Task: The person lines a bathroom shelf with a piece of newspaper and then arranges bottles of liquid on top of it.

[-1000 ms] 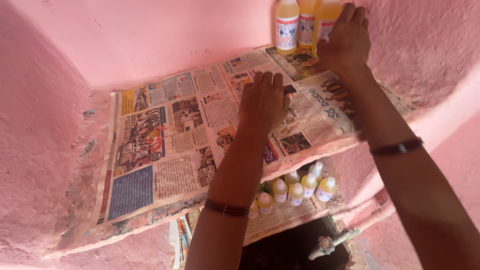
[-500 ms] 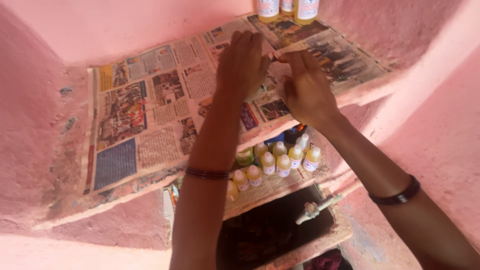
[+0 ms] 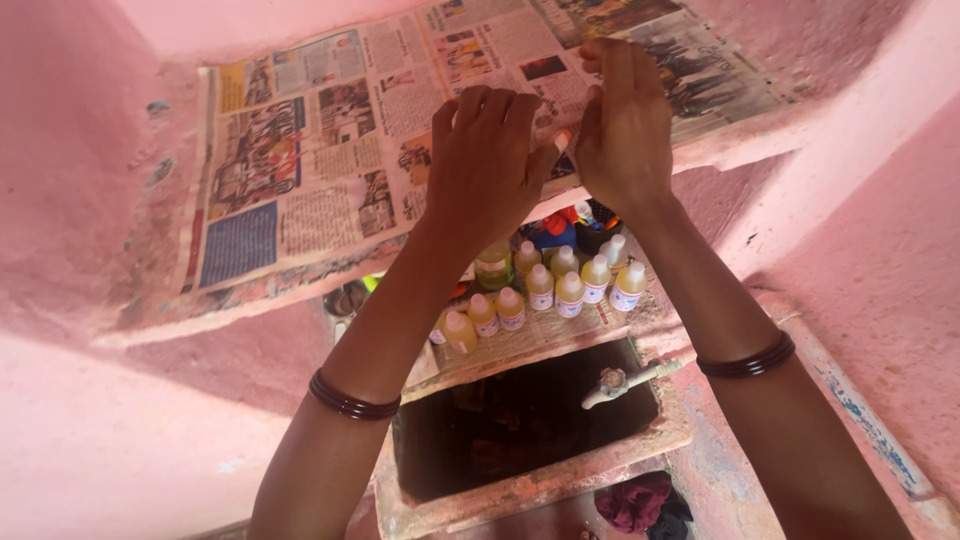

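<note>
Head view: newspaper (image 3: 330, 150) beneath fingers (image 3: 490, 105).

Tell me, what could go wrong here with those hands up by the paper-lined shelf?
The newspaper lies loose on the upper shelf, and the left hand and right hand are raised at its front edge; a tug might slide or tear it. Just below, small yellow bottles stand packed together beside a dark opening; a dropped forearm could topple some, perhaps into that opening.
</note>
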